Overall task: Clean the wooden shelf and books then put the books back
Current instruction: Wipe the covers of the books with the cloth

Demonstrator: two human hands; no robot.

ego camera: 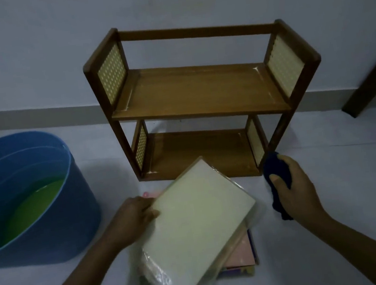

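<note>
A small two-tier wooden shelf (195,92) with pale perforated side panels stands on the floor against the wall, both tiers bare. In front of it my left hand (134,215) grips the left edge of a pale cream book (199,223) wrapped in clear plastic, tilted above a stack of other books (241,256) with pink and dark covers. My right hand (291,190) is closed around a dark blue cloth (276,170), right beside the shelf's lower right front leg.
A large blue tub (31,195) holding greenish liquid sits on the floor at the left. A dark wooden post (375,77) leans in at the far right. The floor is pale, with a skirting board along the wall.
</note>
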